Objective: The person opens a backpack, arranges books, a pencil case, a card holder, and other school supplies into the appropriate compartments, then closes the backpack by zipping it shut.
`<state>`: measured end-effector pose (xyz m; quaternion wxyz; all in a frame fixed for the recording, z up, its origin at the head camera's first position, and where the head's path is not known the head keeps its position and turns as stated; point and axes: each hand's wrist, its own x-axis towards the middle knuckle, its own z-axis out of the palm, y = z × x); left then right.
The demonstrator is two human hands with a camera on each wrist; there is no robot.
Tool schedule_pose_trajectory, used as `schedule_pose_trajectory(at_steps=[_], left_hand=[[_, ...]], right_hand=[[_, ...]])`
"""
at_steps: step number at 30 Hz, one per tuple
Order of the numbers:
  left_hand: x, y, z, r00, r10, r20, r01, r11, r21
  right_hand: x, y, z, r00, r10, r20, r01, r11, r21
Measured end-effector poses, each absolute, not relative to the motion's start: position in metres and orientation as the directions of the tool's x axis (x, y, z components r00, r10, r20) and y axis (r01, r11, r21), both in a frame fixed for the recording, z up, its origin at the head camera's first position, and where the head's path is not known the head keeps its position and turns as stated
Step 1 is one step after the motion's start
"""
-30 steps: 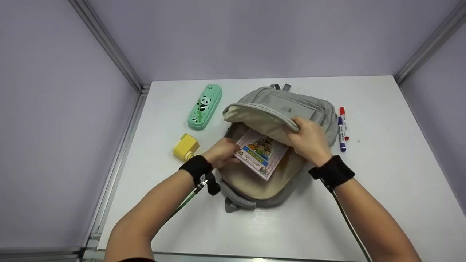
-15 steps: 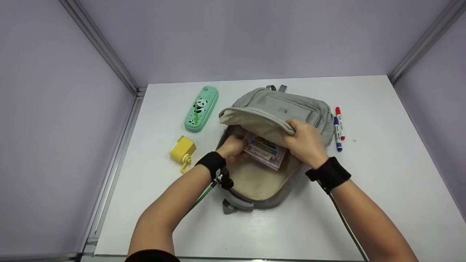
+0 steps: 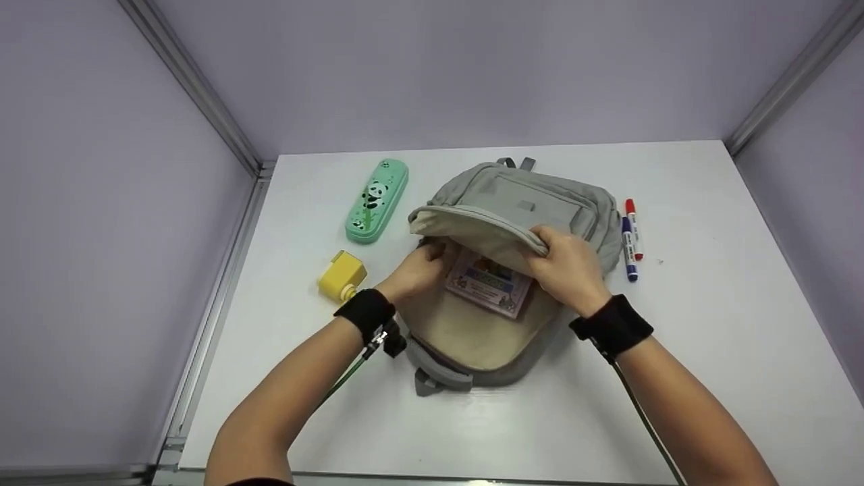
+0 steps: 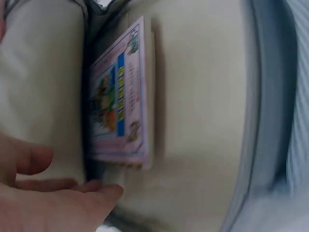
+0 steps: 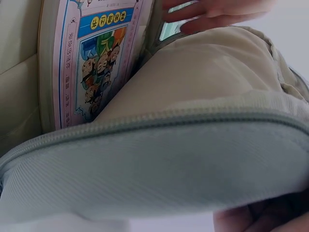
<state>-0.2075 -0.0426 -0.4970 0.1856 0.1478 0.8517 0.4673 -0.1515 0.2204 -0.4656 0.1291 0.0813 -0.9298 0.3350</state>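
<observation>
One second ago the left hand [image 3: 418, 271] gripped the book [image 3: 489, 285]; now its thumb and fingers are parted and relaxed at the left side of the backpack [image 3: 550, 196] opening, apart from the cover. The book lies deeper inside, cover up on the cream lining [image 3: 472, 341], its far end hidden under the raised front flap [image 5: 145, 171], so it rests in the bag with neither hand on it. The right hand [image 3: 572, 270] pinches the flap's edge, as before, holding the mouth open. Across the white tabletop [image 3: 540, 432], from the left, come a yellow container [image 3: 342, 275], a green panda case [image 3: 376, 202] farther back, the backpack, then a blue marker [image 3: 630, 250] and a red marker [image 3: 635, 233] close together. Pale walls stand around: left wall [image 3: 115, 243], back wall [image 3: 432, 74], right wall [image 3: 820, 202], with metal bars [image 3: 198, 88] at the corners.
</observation>
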Motion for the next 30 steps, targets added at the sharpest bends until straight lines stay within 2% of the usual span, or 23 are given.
schedule_pose_trajectory(at_steps=[3, 9, 14, 16, 19, 24, 30], left_hand=[[-0.205, -0.057, -0.488, -0.883, 0.428, -0.191, 0.118, 0.597, 0.794], [-0.209, -0.087, -0.474, -0.903, 0.329, -0.277, 0.032, 0.693, 0.720], [-0.216, -0.105, -0.465, -0.912, 0.217, -0.348, -0.177, 0.557, 0.812], [-0.217, -0.107, -0.463, -0.898, 0.217, -0.383, -0.255, 0.453, 0.854], [-0.217, -0.105, -0.463, -0.856, 0.270, -0.440, -0.324, 0.382, 0.865], [-0.215, -0.101, -0.469, -0.804, 0.331, -0.494, -0.340, 0.426, 0.838], [-0.219, -0.099, -0.493, -0.809, 0.382, -0.446, -0.232, 0.490, 0.840]], right_hand=[[-0.150, 0.221, -0.467, -0.943, -0.077, 0.324, -0.265, 0.764, -0.589], [-0.143, 0.221, -0.467, -0.921, -0.110, 0.373, -0.306, 0.795, -0.523], [-0.134, 0.217, -0.469, -0.903, -0.166, 0.397, -0.357, 0.802, -0.478], [-0.130, 0.215, -0.472, -0.889, -0.200, 0.412, -0.387, 0.810, -0.440], [-0.124, 0.211, -0.478, -0.868, -0.253, 0.427, -0.426, 0.822, -0.378], [-0.112, 0.203, -0.490, -0.825, -0.356, 0.439, -0.504, 0.814, -0.288], [-0.096, 0.196, -0.508, -0.807, -0.438, 0.395, -0.547, 0.807, -0.223]])
